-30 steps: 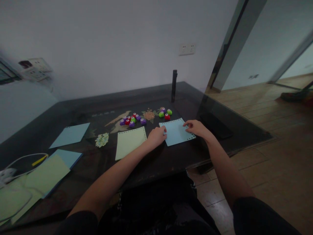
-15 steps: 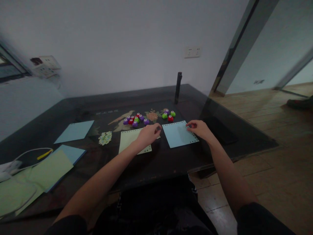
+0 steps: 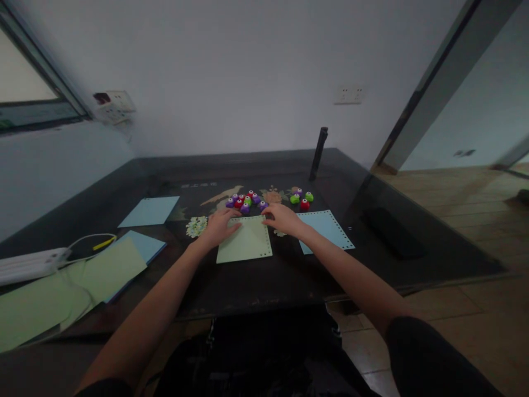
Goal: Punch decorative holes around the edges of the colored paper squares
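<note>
A pale green sheet (image 3: 247,242) with punched holes along its top and right edges lies on the dark table. My left hand (image 3: 219,227) rests over its upper left corner, thumb and fingers apart. At the upper right corner, my right hand (image 3: 284,218) touches the edge with thumb and fingertips, a gap between them. A light blue punched sheet (image 3: 326,230) lies to the right, partly under my right forearm. Just behind the green sheet sits a cluster of small red, purple and green pieces with eye-like dots (image 3: 245,202). Several similar pieces (image 3: 305,204) lie further right.
Loose blue paper (image 3: 149,212) and a stack of green sheets (image 3: 118,264) lie left, near a white power strip (image 3: 33,266) with its cable and a yellow strip (image 3: 104,243). A black post (image 3: 318,154) stands at the back; a dark flat object (image 3: 392,232) lies right.
My right hand has left the blue sheet and moved left to the green sheet's upper right corner. My left hand has shifted to that sheet's upper left corner. The view has turned left.
</note>
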{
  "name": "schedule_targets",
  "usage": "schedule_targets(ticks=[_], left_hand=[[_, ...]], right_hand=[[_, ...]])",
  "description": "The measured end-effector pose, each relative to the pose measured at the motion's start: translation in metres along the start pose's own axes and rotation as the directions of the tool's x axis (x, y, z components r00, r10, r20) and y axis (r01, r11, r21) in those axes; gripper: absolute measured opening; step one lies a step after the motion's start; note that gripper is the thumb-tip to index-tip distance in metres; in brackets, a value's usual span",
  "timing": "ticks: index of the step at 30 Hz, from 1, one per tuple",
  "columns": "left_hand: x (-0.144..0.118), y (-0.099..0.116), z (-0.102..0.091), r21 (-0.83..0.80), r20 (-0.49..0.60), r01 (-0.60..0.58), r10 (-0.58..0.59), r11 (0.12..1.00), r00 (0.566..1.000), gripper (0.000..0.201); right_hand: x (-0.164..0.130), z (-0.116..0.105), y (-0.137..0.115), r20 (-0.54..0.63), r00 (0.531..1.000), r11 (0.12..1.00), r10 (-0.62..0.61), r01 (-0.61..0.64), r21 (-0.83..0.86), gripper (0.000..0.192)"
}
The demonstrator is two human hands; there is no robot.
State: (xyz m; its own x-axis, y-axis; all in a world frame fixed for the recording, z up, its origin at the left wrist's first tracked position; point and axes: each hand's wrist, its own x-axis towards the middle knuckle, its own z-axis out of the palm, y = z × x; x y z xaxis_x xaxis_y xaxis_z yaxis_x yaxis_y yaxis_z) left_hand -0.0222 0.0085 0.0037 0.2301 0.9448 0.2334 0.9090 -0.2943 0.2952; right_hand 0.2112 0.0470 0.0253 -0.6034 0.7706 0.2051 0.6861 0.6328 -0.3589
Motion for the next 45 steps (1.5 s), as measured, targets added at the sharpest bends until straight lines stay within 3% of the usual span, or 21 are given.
schedule_targets(ticks=[5,10,16,23,29,35,40,43,45], left_hand=[[-0.002,-0.003,0.005,0.066,0.063,0.025,-0.029,0.998,0.998,0.044],[-0.001,-0.005,0.007,0.078,0.083,0.034,-0.040,0.996,0.996,0.044],[0.000,-0.004,0.007,0.076,0.071,0.034,-0.040,0.997,0.997,0.042],[0.002,-0.005,0.009,-0.004,0.011,0.030,-0.030,1.000,0.999,0.037],[0.004,-0.008,0.008,-0.172,-0.024,0.037,-0.042,0.984,0.999,0.040],[0.009,-0.020,0.001,-0.453,-0.090,0.010,-0.057,0.891,0.994,0.025],[0.011,-0.025,-0.002,-0.582,-0.120,0.089,-0.194,0.808,0.974,0.028],[0.010,-0.023,-0.003,-0.698,-0.102,0.142,-0.294,0.702,0.950,0.030],[0.009,-0.022,-0.002,-0.797,-0.076,0.168,-0.372,0.581,0.925,0.035]], right_hand=[[0.018,0.026,0.006,0.036,0.999,0.984,0.028,-0.021,-0.178,0.039],[0.016,0.030,0.011,0.029,1.000,0.987,0.006,-0.001,-0.160,0.038],[0.014,0.028,0.008,-0.057,0.998,0.994,0.032,-0.038,-0.101,0.028],[0.018,0.033,0.016,-0.134,0.986,0.977,0.101,-0.072,0.203,0.009],[0.018,0.034,0.019,-0.127,0.979,0.857,0.158,-0.072,0.510,0.011],[0.017,0.034,0.022,-0.013,0.985,0.760,0.172,-0.124,0.638,0.016],[0.013,0.030,0.021,0.119,0.984,0.715,0.136,-0.181,0.675,0.021],[0.012,0.028,0.020,0.207,0.968,0.643,0.141,-0.249,0.724,0.019],[0.012,0.027,0.020,0.208,0.964,0.611,0.165,-0.266,0.746,0.017]])
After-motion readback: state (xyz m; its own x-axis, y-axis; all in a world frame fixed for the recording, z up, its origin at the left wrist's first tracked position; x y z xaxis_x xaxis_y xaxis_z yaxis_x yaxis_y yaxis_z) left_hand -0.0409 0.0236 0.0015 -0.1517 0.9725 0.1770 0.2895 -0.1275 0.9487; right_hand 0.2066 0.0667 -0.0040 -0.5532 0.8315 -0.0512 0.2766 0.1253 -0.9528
